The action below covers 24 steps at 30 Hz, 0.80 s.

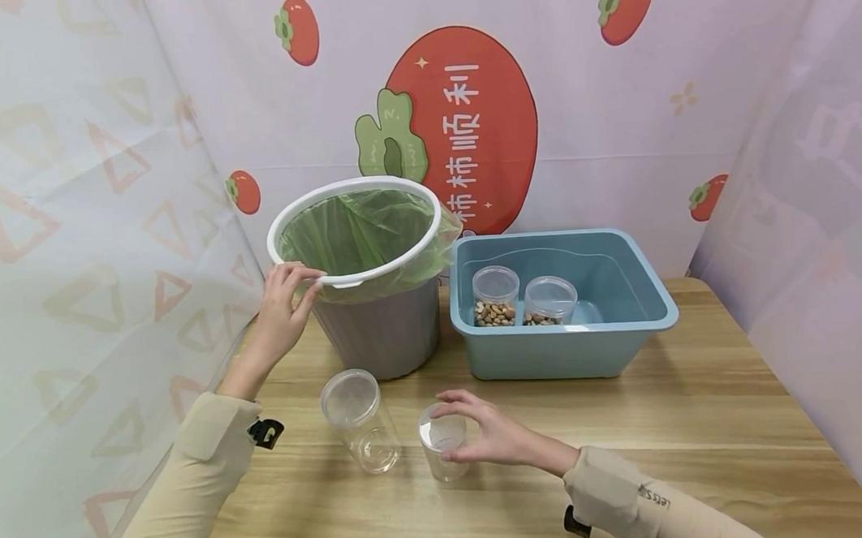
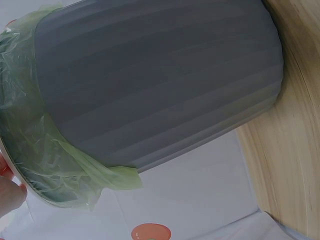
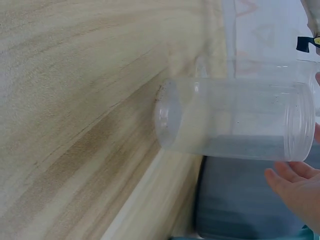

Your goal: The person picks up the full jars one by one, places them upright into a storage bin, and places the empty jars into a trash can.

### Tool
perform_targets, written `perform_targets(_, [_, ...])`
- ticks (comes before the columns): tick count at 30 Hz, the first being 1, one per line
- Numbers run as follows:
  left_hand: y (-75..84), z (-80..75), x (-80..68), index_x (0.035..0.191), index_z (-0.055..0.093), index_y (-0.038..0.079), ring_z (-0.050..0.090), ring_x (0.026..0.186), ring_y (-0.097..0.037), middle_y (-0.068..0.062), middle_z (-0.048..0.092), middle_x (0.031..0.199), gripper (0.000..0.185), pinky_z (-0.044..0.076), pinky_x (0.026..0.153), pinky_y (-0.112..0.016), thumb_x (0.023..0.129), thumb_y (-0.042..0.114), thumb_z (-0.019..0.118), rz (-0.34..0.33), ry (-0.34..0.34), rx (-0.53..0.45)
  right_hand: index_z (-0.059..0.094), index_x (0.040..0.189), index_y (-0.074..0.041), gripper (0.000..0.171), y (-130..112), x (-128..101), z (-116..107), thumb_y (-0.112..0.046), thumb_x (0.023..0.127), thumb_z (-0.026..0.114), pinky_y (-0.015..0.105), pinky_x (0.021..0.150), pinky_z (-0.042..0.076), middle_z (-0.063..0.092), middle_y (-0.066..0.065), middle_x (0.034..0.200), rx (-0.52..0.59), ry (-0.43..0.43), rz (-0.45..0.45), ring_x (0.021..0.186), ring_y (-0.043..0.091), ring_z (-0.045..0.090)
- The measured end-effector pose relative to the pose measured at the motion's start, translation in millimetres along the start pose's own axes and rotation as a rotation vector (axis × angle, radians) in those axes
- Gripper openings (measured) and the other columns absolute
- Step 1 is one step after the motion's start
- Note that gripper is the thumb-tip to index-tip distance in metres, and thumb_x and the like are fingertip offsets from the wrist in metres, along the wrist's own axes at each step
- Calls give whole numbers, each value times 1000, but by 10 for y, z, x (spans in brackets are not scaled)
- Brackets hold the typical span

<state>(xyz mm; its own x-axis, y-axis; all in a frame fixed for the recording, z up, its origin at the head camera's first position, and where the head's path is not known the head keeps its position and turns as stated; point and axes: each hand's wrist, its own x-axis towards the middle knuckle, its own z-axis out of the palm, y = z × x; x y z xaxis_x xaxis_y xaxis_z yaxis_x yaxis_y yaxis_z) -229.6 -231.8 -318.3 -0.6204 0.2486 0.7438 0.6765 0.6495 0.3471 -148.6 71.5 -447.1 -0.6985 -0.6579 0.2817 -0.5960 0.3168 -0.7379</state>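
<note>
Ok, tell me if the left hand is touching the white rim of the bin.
Touching. In the head view the left hand has its fingers on the white rim of the bin.

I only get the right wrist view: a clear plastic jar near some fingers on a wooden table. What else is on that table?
Observer: A blue plastic tub holding two clear jars of nuts.
Operator: Any other empty jar?
Observer: Yes, a second clear empty jar stands left of the one the right hand holds.
Operator: And the other hand?
Observer: The left hand grips the white rim of a grey bin lined with a green bag.
</note>
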Motion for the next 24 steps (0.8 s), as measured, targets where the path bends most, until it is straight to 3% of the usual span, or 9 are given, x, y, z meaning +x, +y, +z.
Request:
perform_targets(13, [-8,4,-3,94,57,-4,39,100,-38,-21,49,95,15,24,90,-49,80,-6,58,8,7,8,57,111,-19,47,33,-18,70,-28,69,75,42,86,41,47,9,123,-23,21,-8,111,26,47])
perform_targets(24, [5,3,1,94,57,-5,40,98,-38,-22,49,95,15,25,89,-49,79,-6,58,15,18,4,54,111,-17,46,45,-19,117,-20,70,75,36,85,42,51,5,115,-26,51,-58,106,20,49])
